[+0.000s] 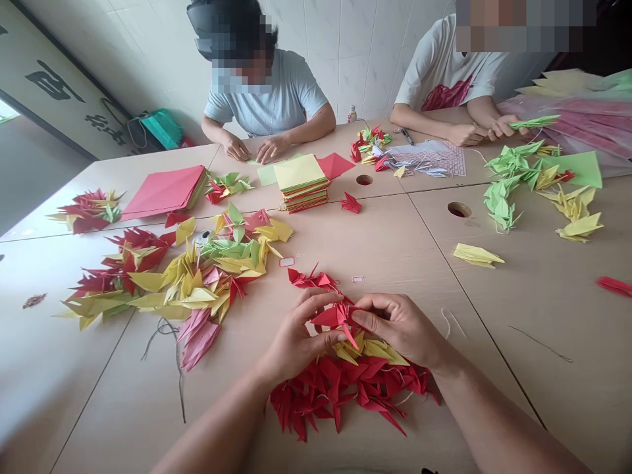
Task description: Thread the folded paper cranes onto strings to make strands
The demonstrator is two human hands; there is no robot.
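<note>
Worktop (395,243), lower centre: our left fingers (312,305), right fingers (371,322) nearly closed, pinching red folded crane (340,315). Overtight grip could crease wings (323,318); pale thread (447,324) could snag red pile (336,388).

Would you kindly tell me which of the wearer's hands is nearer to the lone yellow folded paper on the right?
Right. The right hand is left of the yellow folded paper and nearer the camera; the left hand is farther left, across the red paper crane.

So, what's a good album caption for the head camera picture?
Left hand and right hand hold a red paper bird near a red-and-yellow folded-paper heap.
</note>
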